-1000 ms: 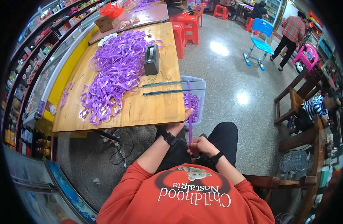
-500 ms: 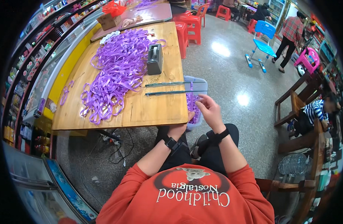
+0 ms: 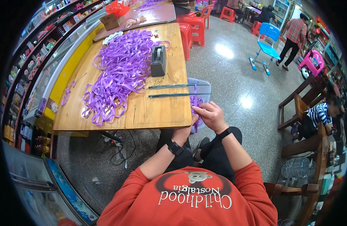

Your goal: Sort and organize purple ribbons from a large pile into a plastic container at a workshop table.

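Observation:
Just past the table's right edge, my right hand (image 3: 213, 116) bends inward with thumb and forefinger closed on a purple ribbon (image 3: 195, 101). Most of my left hand (image 3: 182, 133) is hidden by the table corner; a fingertip shows close to the right hand's fingers, but what it grips is out of sight. Two thin dark green rods (image 3: 169, 95) lie on the table and jut out over its edge, with a ribbon strip crossing at their outer ends. Below the hands stands a translucent plastic tub (image 3: 204, 86) with purple ribbon pieces in it.
A big heap of purple ribbon loops (image 3: 118, 71) covers much of the wooden table (image 3: 147, 118). Beside it stands a black tape dispenser (image 3: 158, 62). Red stools (image 3: 198, 32), a blue chair (image 3: 269, 48), a walking person (image 3: 295, 35) and a seated child (image 3: 320, 115) are around.
My right hand has come down and left, its fingers moving from higher on the ribbon toward my left hand. The left hand has shifted slightly behind the table corner.

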